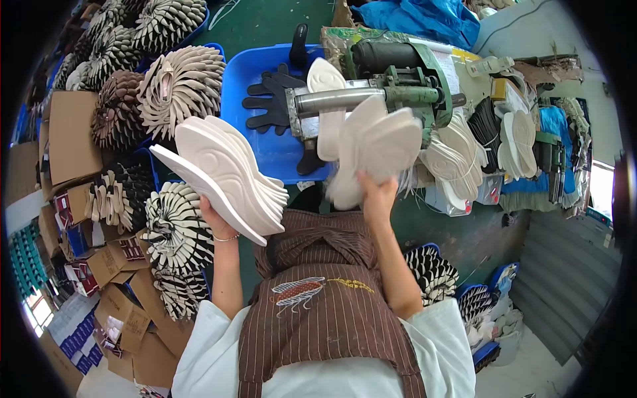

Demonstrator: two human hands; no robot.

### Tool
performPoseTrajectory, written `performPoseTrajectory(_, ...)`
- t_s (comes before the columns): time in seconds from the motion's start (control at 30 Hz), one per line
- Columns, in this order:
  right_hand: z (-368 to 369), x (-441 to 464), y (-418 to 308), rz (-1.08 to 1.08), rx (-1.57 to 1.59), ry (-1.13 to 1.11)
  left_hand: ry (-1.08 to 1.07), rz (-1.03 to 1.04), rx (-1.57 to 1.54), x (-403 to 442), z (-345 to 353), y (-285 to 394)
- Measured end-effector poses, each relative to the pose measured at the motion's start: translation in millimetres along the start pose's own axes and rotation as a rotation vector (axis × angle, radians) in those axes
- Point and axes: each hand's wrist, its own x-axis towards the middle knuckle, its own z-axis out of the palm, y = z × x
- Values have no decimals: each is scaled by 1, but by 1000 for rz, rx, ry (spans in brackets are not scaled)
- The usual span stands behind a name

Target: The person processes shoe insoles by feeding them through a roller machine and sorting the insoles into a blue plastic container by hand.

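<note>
My left hand [216, 217] grips a fanned stack of off-white moulded insoles [222, 166] from below, tilted in front of my apron. A second, smaller bunch of pale insoles [388, 142] is held by my right hand [379, 198], its outline smeared by motion. Just behind that bunch stands a green machine with a metal roller [332, 101]. Another white insole [325, 76] lies partly behind the roller, over the blue tray [233, 83]. A black glove [269, 99] rests in the tray.
Tied bundles of insoles [454, 162] lie on the bench to the right. On the left are ring-shaped piles of shoe parts [182, 89] and cardboard boxes [73, 136]. More black-and-white piles [430, 273] stand low on the right, near a corrugated grey panel [564, 272].
</note>
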Motion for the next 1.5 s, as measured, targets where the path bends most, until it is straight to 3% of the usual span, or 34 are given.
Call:
performPoseTrajectory(0.07,-7,-23,25,-168,-77,-4,49,32,66,-7,7,-4)
performPoseTrajectory(0.17,-5,-20,47,-115,-74,-29,101,-62,16,-13,1,-11)
performPoseTrajectory(0.23,2,11,44,-47,-189,-49,-72,-107,-88,-15,-9,-17)
performPoseTrajectory(0.27,7,20,35,-62,-101,-55,-158,-132,-139,-16,-13,-19)
performPoseTrajectory(0.3,15,27,20,-78,-13,-63,-16,-156,-16,-22,2,-16)
performPoseTrajectory(0.33,21,30,11,-97,77,-72,-56,-145,-59,-22,-9,-19)
performPoseTrajectory(0.4,9,9,11,-74,-152,-12,-142,-117,-151,-18,-35,-29)
performPoseTrajectory(0.43,1,-7,18,-132,-135,-32,18,-72,71,-23,-6,-23)
performPoseTrajectory(0.47,2,-15,16,-190,-118,-55,-1,-83,46,-23,2,-22)
performPoseTrajectory(0.53,25,-26,1,-129,145,3,-31,-110,0,-24,7,-23)
performPoseTrajectory(0.6,26,-19,9,-83,144,-6,-27,-127,49,-24,-3,-25)
performPoseTrajectory(0.67,4,27,45,-72,-119,-85,-27,-157,81,-26,-4,-26)
performPoseTrajectory(0.77,10,35,12,-115,-153,-163,-39,-169,95,-28,6,-22)
performPoseTrajectory(0.9,13,-14,16,257,60,-177,-53,-118,76,-25,4,-27)
performPoseTrajectory(1.0,10,19,34,348,47,-148,-7,-143,83,-25,-13,-34)
performPoseTrajectory(1.07,28,39,8,224,72,-223,26,-170,130,-26,-9,-32)
performPoseTrajectory(1.17,21,34,17,246,44,-376,-66,-136,118,-32,3,-24)
performPoseTrajectory(1.2,14,28,24,307,44,-366,-85,-118,23,-31,-3,-26)
performPoseTrajectory(1.3,-3,25,45,348,131,-307,88,-95,122,-31,0,-22)
performPoseTrajectory(1.4,-5,34,43,343,108,-285,-26,-121,-16,-30,-1,-20)
performPoseTrajectory(1.5,11,56,20,247,139,-320,-5,-137,-26,-31,-3,-18)
